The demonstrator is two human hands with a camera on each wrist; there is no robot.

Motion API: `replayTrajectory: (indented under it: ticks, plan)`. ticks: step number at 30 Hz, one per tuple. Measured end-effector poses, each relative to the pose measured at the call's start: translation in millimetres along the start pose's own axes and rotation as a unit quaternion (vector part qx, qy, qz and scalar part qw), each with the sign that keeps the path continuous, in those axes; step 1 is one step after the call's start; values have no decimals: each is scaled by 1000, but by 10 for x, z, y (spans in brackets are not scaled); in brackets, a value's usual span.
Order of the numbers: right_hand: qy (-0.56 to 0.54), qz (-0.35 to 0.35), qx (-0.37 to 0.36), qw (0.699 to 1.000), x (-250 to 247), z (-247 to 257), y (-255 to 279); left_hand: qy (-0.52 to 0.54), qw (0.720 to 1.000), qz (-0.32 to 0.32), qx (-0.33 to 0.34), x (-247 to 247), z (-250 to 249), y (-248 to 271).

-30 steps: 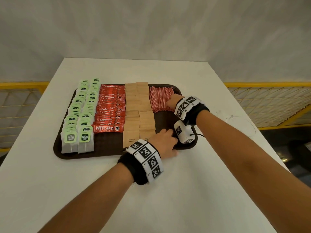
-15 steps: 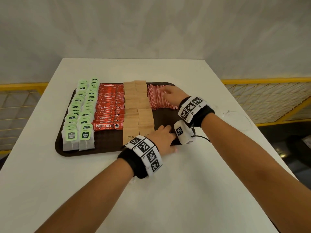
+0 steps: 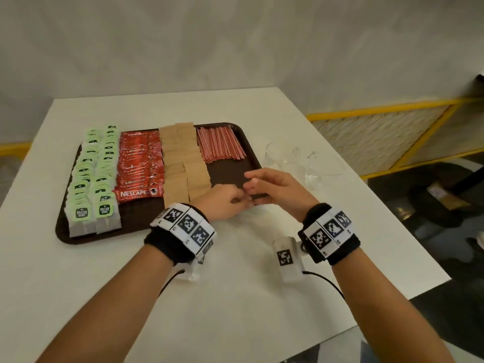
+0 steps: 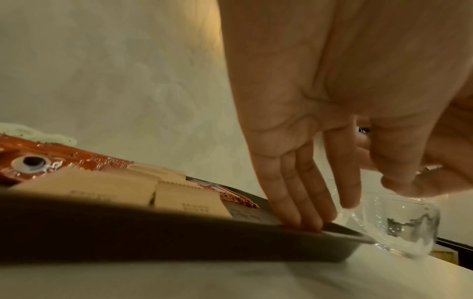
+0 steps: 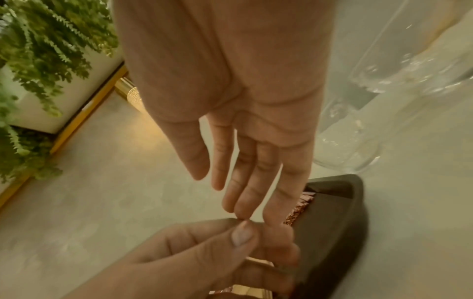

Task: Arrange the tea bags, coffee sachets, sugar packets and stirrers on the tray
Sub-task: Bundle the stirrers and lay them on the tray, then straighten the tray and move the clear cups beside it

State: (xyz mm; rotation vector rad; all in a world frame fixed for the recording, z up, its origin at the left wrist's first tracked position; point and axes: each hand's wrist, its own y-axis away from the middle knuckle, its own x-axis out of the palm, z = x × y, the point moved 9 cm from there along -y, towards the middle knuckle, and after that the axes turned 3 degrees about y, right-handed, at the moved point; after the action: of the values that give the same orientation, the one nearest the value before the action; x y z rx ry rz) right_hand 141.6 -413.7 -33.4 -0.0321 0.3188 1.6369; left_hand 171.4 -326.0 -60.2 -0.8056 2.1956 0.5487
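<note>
The dark brown tray [image 3: 86, 238] holds green-tagged tea bags [image 3: 91, 189] at the left, then red coffee sachets [image 3: 138, 166], brown sugar packets [image 3: 180, 163] and red stirrers [image 3: 221, 144] at the far right. Both hands meet over the tray's near right corner. My left hand [image 3: 235, 203] has straight fingers, and its fingertips [image 4: 304, 220] rest on the tray rim [image 4: 179, 242]. My right hand [image 3: 262, 184] hovers beside it with its fingers extended [image 5: 243, 202], their tips touching the left thumb. I see nothing held in either hand.
Clear glassware [image 3: 296, 161] stands on the white table [image 3: 235, 297] just right of the tray, close to my right hand. The table's right edge drops to a dark floor. A yellow railing [image 3: 379, 106] runs behind, and a fern [image 5: 38, 50] shows in the right wrist view.
My right hand has drawn back from the stirrers to the tray's near right corner and now meets the left hand. The left hand has stayed at the near rim.
</note>
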Motion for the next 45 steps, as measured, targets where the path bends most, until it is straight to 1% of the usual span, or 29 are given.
replayTrajectory:
  ticks: [5, 10, 12, 14, 16, 18, 20, 23, 24, 26, 28, 29, 31, 33, 35, 37, 39, 42, 43, 45]
  plan:
    - [-29, -57, 36, 997, -241, -348, 288, 38, 997, -60, 31, -9, -229, 65]
    - [-72, -133, 69, 986, -593, -647, 462, 73, 991, -101, 46, -1, -450, -65]
    - [-74, -126, 76, 986, -623, -686, 423, 89, 988, -122, 43, -17, -471, -91]
    - [-68, -109, 86, 988, -591, -698, 330, 95, 984, -150, 25, -70, -432, -60]
    - [-56, -112, 93, 988, -561, -694, 213, 110, 973, -202, -3, -200, -304, 44]
    - [-26, -132, 93, 986, -558, -694, 88, 122, 955, -268, -40, -391, -89, 228]
    - [18, -147, 91, 985, -529, -693, -29, 116, 936, -321, -83, -585, 172, 474]
    - [96, -139, 94, 981, -412, -713, -161, 42, 913, -378, -148, -898, 634, 934]
    - [113, -133, 95, 980, -364, -703, -186, 18, 901, -391, -188, -994, 843, 1104]
    - [134, -121, 98, 979, -282, -683, -232, -19, 868, -393, -302, -1133, 1289, 1463]
    - [146, -120, 105, 976, -243, -674, -280, -32, 835, -370, -406, -1180, 1617, 1813]
    - [154, -126, 108, 974, -241, -673, -305, -24, 821, -362, -442, -1175, 1725, 1967]
    - [172, -142, 114, 968, -238, -679, -357, 25, 802, -353, -482, -1114, 1934, 2203]
    - [192, -159, 123, 960, -247, -691, -404, 83, 795, -339, -495, -1037, 2202, 2310]
    - [214, -172, 146, 950, -260, -708, -423, 124, 788, -327, -507, -980, 2413, 2383]
    - [242, -173, 164, 941, -261, -725, -449, 169, 781, -332, -502, -943, 2599, 2421]
    - [274, -175, 176, 929, -258, -726, -478, 236, 775, -349, -471, -926, 2634, 2396]
    - [323, -180, 180, 912, -218, -676, -528, 307, 753, -373, -446, -922, 2605, 2377]
    - [335, -182, 181, 907, -195, -651, -545, 317, 750, -382, -436, -941, 2596, 2365]
    - [349, -184, 187, 900, -149, -612, -573, 310, 758, -386, -424, -1003, 2574, 2346]
